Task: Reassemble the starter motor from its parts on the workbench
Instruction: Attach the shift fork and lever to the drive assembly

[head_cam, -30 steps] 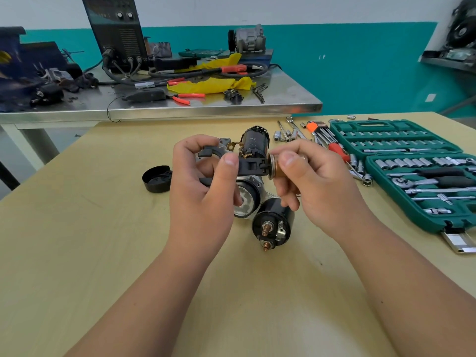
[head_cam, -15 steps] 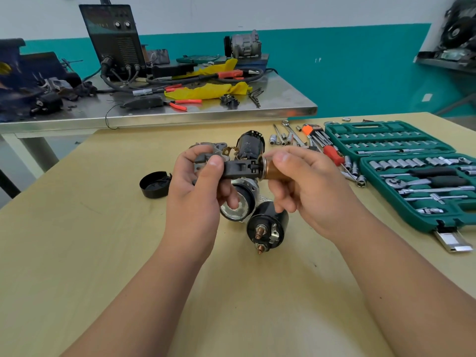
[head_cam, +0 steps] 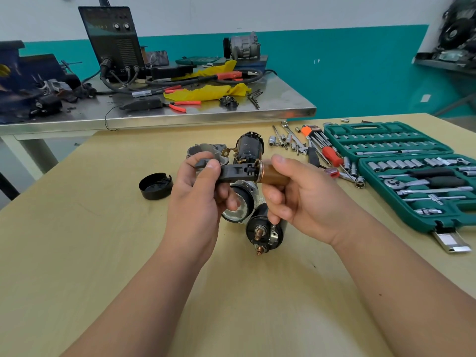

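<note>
1. Judging by what I hold, I'm at the sub-assembly step: mating the copper-coloured solenoid plunger [head_cam: 274, 174] to the black shift fork [head_cam: 233, 173]. The two meet end to end in the air above the wooden workbench [head_cam: 103, 240], the plunger's flanged end against the fork's slotted tip.
2. My left hand [head_cam: 195, 202] is closed round the fork. The thumb presses on its upper face and the fingers curl beneath, with the forked end poking out past my knuckles.
3. My right hand [head_cam: 304, 202] pinches the plunger's barrel, one fingertip on top and the rest curled under. Neither hand has a finger spare.
4. I can't tell whether the plunger's hook has fully seated in the fork's slot, because the flange hides the joint.
5. The next move, as I judge it, calls for a small twist or push to lock the two, holding the fork steady so it doesn't slip.
6. After that the pair should go toward the grey drive-end housing [head_cam: 206, 149]. It lies just beyond my hands beside the black motor body [head_cam: 248, 146], and the solenoid body [head_cam: 265, 231] rests below my right hand.
</note>
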`<state>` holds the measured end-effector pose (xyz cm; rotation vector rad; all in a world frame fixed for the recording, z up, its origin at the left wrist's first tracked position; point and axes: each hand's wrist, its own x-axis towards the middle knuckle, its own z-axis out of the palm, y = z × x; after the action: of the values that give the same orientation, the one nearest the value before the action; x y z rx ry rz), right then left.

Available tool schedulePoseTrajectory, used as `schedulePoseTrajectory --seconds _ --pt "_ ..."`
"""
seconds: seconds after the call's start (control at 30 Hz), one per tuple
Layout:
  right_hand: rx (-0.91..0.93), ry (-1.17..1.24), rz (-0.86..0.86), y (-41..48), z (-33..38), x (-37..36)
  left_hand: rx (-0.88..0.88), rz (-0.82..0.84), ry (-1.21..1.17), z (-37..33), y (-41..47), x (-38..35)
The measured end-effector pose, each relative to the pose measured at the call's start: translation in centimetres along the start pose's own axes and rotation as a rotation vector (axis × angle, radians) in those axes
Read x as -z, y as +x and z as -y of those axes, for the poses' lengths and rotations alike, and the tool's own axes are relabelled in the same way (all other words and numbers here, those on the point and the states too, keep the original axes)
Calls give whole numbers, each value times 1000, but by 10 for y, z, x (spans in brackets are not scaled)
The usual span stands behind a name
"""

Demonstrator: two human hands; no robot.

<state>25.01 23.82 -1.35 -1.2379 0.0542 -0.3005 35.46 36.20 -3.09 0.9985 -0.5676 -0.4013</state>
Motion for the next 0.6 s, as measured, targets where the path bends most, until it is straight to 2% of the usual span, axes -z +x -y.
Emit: schedulePoseTrajectory --seconds 0.2,0.4,0.6 --pt "12 -85 -56 0 -1 2 -56 -31 123 -1 -2 1" --pt "166 -464 -270 -1 0 -1 -275 -63 385 -4 -10 -2" --pt "331 -795 -424 -4 -2 -5 -394 -69 548 -4 -16 -4"
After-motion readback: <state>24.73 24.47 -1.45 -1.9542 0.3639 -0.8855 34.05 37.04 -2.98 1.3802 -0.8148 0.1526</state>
